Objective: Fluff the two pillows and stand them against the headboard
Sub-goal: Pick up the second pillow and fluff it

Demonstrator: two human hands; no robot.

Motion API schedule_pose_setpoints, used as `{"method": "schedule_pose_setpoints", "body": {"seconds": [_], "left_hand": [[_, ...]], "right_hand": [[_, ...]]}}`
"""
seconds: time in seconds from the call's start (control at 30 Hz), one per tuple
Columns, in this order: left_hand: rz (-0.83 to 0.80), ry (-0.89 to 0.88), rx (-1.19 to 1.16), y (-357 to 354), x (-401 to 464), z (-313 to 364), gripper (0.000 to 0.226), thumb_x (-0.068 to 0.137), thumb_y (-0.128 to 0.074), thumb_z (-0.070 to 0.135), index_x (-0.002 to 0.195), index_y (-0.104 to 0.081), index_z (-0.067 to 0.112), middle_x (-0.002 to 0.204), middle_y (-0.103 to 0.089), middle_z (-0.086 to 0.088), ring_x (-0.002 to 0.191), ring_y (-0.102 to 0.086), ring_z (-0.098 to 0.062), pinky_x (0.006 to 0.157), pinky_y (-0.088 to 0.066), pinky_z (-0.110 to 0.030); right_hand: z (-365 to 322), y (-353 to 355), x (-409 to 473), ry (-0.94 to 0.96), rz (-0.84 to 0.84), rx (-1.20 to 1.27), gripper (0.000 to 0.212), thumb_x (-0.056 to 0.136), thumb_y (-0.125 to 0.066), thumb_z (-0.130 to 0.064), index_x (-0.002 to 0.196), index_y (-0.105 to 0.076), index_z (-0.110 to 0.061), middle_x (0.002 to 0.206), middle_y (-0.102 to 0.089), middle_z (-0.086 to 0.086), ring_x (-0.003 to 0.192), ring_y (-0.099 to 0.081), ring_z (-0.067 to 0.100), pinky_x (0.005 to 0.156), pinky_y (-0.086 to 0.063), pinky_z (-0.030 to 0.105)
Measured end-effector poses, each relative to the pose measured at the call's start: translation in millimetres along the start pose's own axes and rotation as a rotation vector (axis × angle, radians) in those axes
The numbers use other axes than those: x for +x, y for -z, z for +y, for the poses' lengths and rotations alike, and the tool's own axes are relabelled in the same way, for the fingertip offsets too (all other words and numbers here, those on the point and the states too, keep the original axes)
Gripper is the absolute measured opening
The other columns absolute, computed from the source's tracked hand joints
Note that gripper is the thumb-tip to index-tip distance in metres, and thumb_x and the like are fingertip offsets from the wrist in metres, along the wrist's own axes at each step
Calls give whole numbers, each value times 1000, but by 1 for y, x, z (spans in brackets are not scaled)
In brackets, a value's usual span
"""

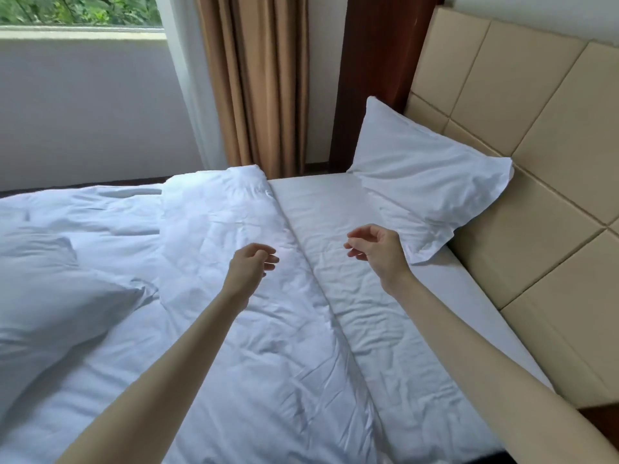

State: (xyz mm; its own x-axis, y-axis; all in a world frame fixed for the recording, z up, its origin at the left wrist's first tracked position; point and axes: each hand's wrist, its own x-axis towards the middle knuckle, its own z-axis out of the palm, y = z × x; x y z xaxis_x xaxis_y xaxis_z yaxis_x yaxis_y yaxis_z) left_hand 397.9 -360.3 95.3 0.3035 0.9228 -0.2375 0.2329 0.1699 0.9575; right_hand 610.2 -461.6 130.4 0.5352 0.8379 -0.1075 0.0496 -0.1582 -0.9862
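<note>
One white pillow (425,175) leans upright against the beige padded headboard (536,145) at the far side of the bed. A second white pillow (57,289) lies flat on the duvet at the left. My left hand (253,266) hovers over the folded duvet edge, empty, its fingers loosely curled and apart. My right hand (376,247) hangs above the bare sheet, just left of the standing pillow's lower corner, also empty with fingers apart. Neither hand touches a pillow.
A crumpled white duvet (217,329) covers the left and middle of the bed, its edge folded back. The white sheet (385,329) shows along the headboard. Brown curtains (258,82) and a window (80,11) stand beyond the bed.
</note>
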Motion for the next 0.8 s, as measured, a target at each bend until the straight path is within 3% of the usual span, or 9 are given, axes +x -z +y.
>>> {"method": "schedule_pose_setpoints", "body": {"seconds": [0.27,0.57,0.8], "left_hand": [[207,55,-127,96,-60,-50,28,86,-40,8,83,-65,21,81,-70,1,72,-64,-11,67,-44,-25],[499,118,-290,136,-65,-83,28,88,-39,8,81,-62,21,78,-67,0,70,-61,-14,67,-41,-25],[646,228,-312,181,-83,-120,26,91,-38,7,85,-62,17,79,-66,0,70,-61,-13,65,-42,-24]], "right_hand": [[8,-102,-51,-31,-166,-33,18,76,-70,5,75,-64,-11,69,-65,5,49,-60,4,59,-45,20],[24,-166,-29,-46,-366,-62,21,77,-67,8,73,-65,-13,66,-66,1,50,-62,3,52,-46,11],[26,-225,-29,-102,-488,-58,26,73,-63,13,76,-66,-13,75,-69,6,67,-63,13,65,-46,23]]}}
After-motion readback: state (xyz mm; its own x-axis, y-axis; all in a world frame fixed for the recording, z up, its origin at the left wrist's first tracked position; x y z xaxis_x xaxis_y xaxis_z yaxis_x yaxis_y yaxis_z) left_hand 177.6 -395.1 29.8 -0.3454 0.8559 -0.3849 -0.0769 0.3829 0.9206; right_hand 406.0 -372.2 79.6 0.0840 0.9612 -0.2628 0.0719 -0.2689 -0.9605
